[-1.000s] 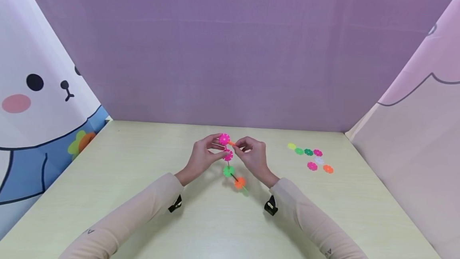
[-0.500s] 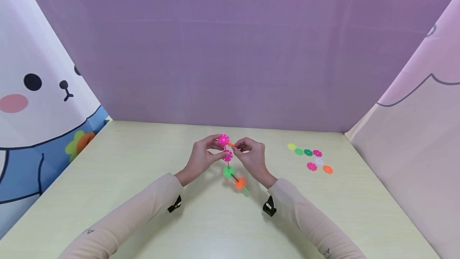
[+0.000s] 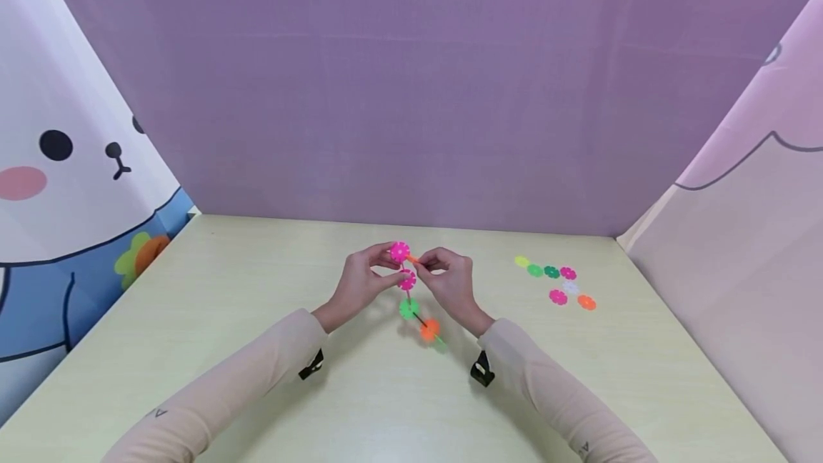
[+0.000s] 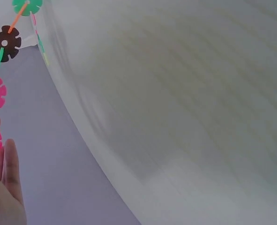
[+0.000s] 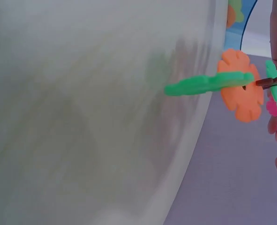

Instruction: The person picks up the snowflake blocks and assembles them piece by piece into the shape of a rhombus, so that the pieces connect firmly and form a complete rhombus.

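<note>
A chain of notched plastic snowflake discs hangs between the hands above the table. My left hand point(image 3: 360, 276) pinches its upper part, with the thumb at the lower pink disc point(image 3: 406, 279) and fingers behind the upper pink disc point(image 3: 400, 252). An orange disc point(image 3: 414, 259), seen edge-on, meets the upper pink disc's right side; my right hand point(image 3: 453, 281) pinches it between thumb and fingers. Lower down hang a green disc point(image 3: 408, 309) and an orange disc point(image 5: 241, 105). An edge-on green disc point(image 5: 199, 86) forms the low end. The left wrist view shows a brown disc point(image 4: 12, 47) in the chain.
To the right on the pale table point(image 3: 257, 377) lie several loose discs, among them a yellow one point(image 3: 522, 261), a dark green one point(image 3: 551, 272), a white one point(image 3: 570, 286) and an orange one point(image 3: 586, 302). A purple cloth panel point(image 3: 411, 91) stands behind.
The chain has sunk very slightly, and the right hand has shifted a little to the left. Both hands keep the same pinch. The loose discs stay where they were.
</note>
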Tool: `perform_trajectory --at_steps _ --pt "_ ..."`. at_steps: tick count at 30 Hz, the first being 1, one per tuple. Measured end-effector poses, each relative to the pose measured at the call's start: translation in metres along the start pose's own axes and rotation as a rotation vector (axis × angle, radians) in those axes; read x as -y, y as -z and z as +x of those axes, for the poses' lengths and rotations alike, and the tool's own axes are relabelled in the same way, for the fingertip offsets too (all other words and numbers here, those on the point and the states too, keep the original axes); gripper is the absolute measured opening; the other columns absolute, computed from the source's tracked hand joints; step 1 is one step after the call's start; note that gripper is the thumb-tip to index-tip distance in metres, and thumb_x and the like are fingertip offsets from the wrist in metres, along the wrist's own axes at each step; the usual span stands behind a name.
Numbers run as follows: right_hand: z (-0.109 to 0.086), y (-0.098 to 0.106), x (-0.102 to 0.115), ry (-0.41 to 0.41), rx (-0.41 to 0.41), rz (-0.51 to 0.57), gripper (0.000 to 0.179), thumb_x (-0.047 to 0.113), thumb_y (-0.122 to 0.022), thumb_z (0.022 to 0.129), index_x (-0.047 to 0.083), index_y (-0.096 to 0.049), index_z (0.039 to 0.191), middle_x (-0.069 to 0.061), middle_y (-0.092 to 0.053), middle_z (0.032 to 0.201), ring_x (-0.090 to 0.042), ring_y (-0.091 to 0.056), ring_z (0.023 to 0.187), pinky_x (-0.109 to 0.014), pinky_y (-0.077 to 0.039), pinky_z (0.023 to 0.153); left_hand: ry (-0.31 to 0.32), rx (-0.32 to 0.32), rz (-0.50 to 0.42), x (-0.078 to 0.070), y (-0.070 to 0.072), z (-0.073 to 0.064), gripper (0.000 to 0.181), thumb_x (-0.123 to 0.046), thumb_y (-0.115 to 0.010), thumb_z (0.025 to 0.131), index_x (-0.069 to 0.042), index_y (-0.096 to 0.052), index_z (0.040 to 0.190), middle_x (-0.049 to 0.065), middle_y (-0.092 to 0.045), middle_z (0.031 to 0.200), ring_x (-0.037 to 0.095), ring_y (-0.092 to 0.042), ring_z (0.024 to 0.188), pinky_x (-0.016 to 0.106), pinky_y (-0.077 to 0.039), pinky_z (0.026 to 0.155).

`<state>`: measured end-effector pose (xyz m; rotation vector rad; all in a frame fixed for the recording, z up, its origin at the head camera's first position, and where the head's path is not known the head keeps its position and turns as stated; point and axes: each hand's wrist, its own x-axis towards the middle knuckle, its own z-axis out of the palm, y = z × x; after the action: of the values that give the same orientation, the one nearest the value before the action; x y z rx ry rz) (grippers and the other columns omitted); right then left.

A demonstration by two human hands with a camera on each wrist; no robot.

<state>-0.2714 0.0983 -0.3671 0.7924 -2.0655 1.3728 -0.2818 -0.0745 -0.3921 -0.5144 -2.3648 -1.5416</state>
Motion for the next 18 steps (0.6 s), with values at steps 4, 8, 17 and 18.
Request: perform_trajectory --at_steps 4,8,17,18 --pt "0.000 -0.001 -0.003 0.013 -0.004 0.020 0.005 -0.011 -0.067 0.072 -0.011 -0.063 0.075 -0.022 -0.066 0.071 -0.031 -0.065 0.062 -0.039 -0.055 0.059 0.007 0.005 -0.005 0.000 0.000 0.000 0.055 -0.022 -0.079 0.070 -0.011 -0.059 0.120 0.006 -0.070 0.094 0.017 -0.067 0.086 0.021 -0.054 0.061" --pt "0.000 -0.002 -0.003 0.003 -0.002 0.027 0.005 -0.011 -0.068 0.072 -0.011 -0.064 0.075 -0.022 -0.066 0.071 -0.031 -0.065 0.062 -0.039 -0.055 0.060 0.011 0.009 0.000 0.000 0.002 0.000 0.055 -0.022 -0.079 0.070 -0.011 -0.059 0.119 0.006 -0.070 0.093 0.017 -0.067 0.086 0.021 -0.054 0.061" --pt "-0.002 -0.004 -0.019 -0.009 0.016 0.027 0.005 -0.006 -0.069 0.074 -0.005 -0.065 0.077 -0.017 -0.067 0.073 -0.023 -0.066 0.064 -0.029 -0.055 0.061 0.007 -0.008 -0.003 0.002 0.001 -0.001 0.055 -0.022 -0.079 0.069 -0.011 -0.059 0.119 0.007 -0.070 0.093 0.017 -0.067 0.085 0.022 -0.053 0.059" --pt "-0.001 -0.004 -0.017 -0.001 0.022 0.026 0.005 -0.007 -0.069 0.074 -0.006 -0.065 0.077 -0.018 -0.067 0.073 -0.024 -0.066 0.064 -0.030 -0.055 0.061 0.004 -0.009 0.000 0.002 0.001 -0.002 0.055 -0.022 -0.079 0.070 -0.010 -0.058 0.119 0.007 -0.070 0.093 0.017 -0.067 0.085 0.021 -0.053 0.059"
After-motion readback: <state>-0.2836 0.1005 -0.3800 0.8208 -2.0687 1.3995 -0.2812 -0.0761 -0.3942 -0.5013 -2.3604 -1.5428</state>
